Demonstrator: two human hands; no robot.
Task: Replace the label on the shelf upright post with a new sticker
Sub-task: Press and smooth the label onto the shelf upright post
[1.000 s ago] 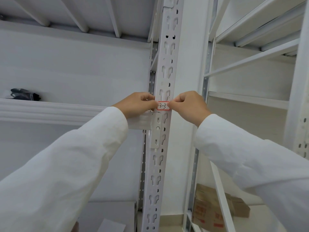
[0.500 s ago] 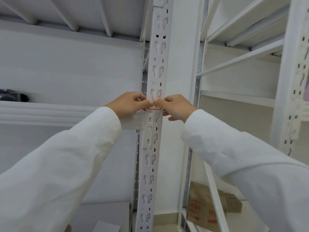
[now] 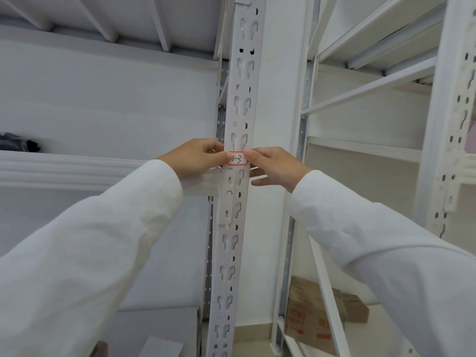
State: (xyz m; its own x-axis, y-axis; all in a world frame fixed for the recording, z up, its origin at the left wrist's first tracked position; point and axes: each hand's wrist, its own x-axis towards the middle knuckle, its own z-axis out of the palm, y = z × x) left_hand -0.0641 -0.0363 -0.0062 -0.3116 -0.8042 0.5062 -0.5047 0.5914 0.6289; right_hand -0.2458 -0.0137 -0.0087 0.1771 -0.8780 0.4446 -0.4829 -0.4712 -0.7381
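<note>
A white sticker (image 3: pixel 238 158) with a red border and handwritten digits lies across the front of the white perforated upright post (image 3: pixel 240 99), just above the beam bracket. My left hand (image 3: pixel 195 157) presses its thumb on the sticker's left end and covers the first digit. My right hand (image 3: pixel 273 164) presses its thumb on the sticker's right end, with the other fingers spread beside the post. Both arms wear white sleeves.
A white shelf beam (image 3: pixel 77 171) runs left from the post, with a dark object (image 3: pixel 18 145) on the shelf behind it. A second white rack (image 3: pixel 443 124) stands to the right. Brown cardboard boxes (image 3: pixel 316 315) sit on the floor low right.
The thumbs met over the middle of the sticker half a second ago; now they sit at its two ends and the writing shows again. The view shifted slightly.
</note>
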